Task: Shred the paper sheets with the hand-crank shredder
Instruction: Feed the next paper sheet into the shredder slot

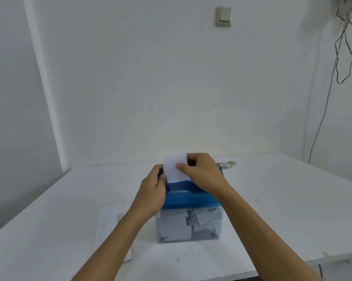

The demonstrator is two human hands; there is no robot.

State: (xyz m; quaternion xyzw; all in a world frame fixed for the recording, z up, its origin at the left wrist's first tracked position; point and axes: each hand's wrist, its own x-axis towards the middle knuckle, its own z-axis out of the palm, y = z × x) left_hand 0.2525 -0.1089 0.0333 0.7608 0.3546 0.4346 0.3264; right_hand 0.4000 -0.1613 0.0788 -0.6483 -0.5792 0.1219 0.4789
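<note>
the paper sheet (174, 167) is standing upright in the slot of the blue shredder (188, 196) on the table (282, 209). the right hand (201, 171) is pinching its top edge. the left hand (152, 191) is curling at its lower left corner, hold unclear. feeding it square and taut is looking key.

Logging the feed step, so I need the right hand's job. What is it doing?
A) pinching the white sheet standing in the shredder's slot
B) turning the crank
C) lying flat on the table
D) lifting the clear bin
A: the right hand pinches the white sheet near its top, while the crank behind it goes untouched.
</note>
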